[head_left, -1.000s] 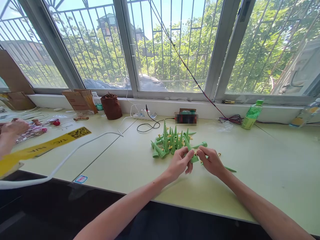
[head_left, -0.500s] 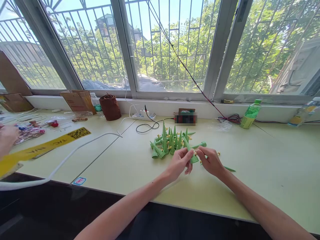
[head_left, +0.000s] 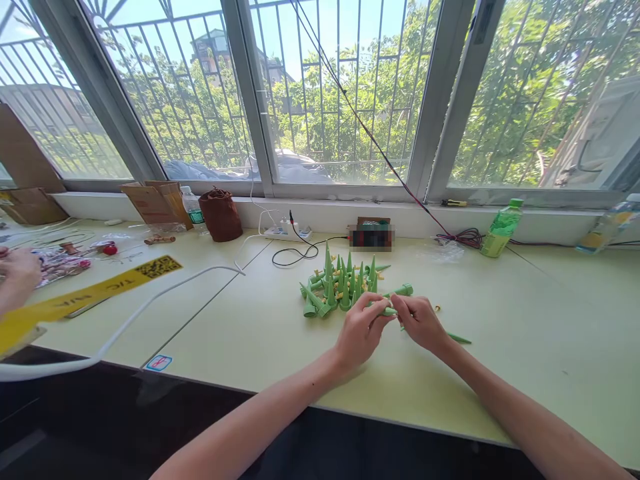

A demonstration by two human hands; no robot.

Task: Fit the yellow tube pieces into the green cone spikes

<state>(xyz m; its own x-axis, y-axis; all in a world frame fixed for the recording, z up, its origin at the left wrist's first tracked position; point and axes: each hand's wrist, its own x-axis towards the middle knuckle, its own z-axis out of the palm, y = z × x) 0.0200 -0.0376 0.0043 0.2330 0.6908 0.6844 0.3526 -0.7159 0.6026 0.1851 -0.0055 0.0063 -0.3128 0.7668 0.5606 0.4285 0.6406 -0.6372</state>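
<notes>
My left hand (head_left: 361,330) is closed around a green plastic plant-watering spike (head_left: 389,311), mostly hidden by the fingers. My right hand (head_left: 420,321) meets it from the right, thumb and fingers pinched together at the spike's side. Whatever lies between those right fingertips is too small and covered to make out. Just beyond both hands stands a cluster of similar green spikes (head_left: 329,283), many upright on their wide ends and some lying down, with small yellow valve pieces among them. One green spike (head_left: 459,339) lies partly behind my right wrist, and a small yellow piece (head_left: 438,308) sits near that hand.
A power strip (head_left: 287,231) with cables and a small box (head_left: 373,235) line the table's back. Right of them is a green bottle (head_left: 500,230). On the left are a brown pouch (head_left: 220,215), a white cable (head_left: 165,291), yellow tape (head_left: 90,293) and another person's hand (head_left: 20,277).
My left hand has turned over, tipping the held spike from pointing up to lying nearly flat, with the back of the hand now uppermost. My right hand stays at almost the same place.
</notes>
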